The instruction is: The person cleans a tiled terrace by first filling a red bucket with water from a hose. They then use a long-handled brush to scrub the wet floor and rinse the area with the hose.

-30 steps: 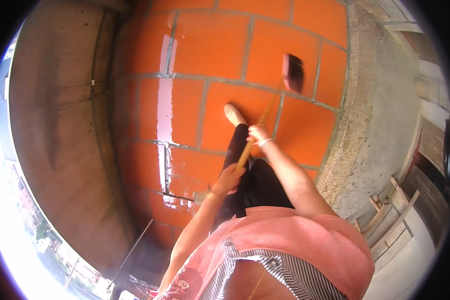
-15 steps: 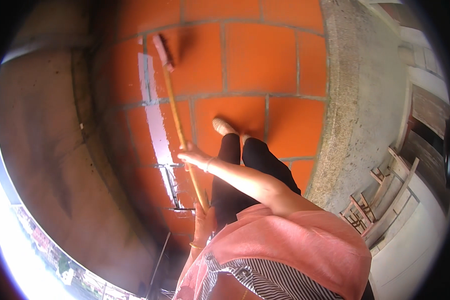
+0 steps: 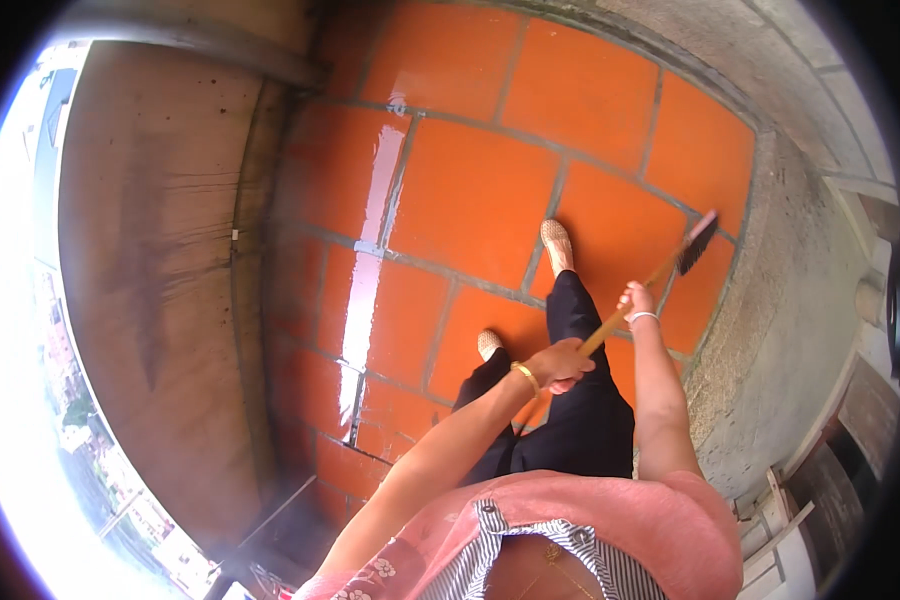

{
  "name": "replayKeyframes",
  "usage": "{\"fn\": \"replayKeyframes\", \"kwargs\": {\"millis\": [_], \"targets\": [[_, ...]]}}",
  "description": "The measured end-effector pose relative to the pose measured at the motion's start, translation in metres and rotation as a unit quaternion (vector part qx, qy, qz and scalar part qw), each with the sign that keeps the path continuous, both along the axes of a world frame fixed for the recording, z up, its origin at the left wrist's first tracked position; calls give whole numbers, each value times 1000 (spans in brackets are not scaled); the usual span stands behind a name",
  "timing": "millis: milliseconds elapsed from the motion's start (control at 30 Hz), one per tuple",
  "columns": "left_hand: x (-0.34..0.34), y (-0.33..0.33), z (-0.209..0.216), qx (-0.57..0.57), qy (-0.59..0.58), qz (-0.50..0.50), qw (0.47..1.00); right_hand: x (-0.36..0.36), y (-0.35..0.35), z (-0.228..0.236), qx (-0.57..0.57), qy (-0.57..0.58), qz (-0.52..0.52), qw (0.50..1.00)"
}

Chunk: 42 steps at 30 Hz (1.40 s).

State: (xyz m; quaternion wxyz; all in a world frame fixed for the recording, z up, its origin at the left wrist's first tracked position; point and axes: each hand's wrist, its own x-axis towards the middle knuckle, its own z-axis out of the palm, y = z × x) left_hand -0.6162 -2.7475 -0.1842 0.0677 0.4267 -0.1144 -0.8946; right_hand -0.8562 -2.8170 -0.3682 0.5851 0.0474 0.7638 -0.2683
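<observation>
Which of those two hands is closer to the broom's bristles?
The right hand, wearing the pale wristband: it grips the handle nearer the bristles, while the left hand, wearing the gold bracelet, holds it farther back.

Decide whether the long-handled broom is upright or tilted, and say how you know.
Tilted: the broom handle slants forward and right from the left hand, past the right hand, to the dark-bristled head.

A long-handled broom (image 3: 607, 332) with a slim yellow-brown handle (image 3: 663, 268), a narrow pink head (image 3: 704, 222) and dark bristles (image 3: 697, 253) slanted forward and to the right. Its far end was over the orange tiled floor (image 3: 470, 190), near the right edge; whether the bristles touched was unclear.
</observation>
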Motion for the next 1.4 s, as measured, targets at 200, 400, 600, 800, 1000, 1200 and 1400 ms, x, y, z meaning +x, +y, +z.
{"fn": "replayKeyframes", "kwargs": {"millis": [200, 400, 600, 800, 1000, 1200, 1400], "targets": [[101, 57, 59, 168, -77, 246, 951, 219, 31, -15, -40, 16, 177, 983], [58, 32, 118, 226, -191, 483, 824, 336, 4, 38, 52, -237, 466, 851], [41, -3, 132, 194, -309, 391, 845, 338, -44, 92, -68, -335, 408, 847], [32, 32, 101, -321, -376, 123, 861, 212, -97, 133, -141, -191, 153, 959], [-32, -119, 42, -29, -39, 33, 998, 4, -165, 79, -123, 61, 104, 985], [-35, -209, 5, 127, 67, 73, 987, -47, -184, -24, -50, -13, 75, 996], [80, -75, 85, 194, -173, 217, 941, 231, -129, 43, -9, -75, 220, 973]]}}
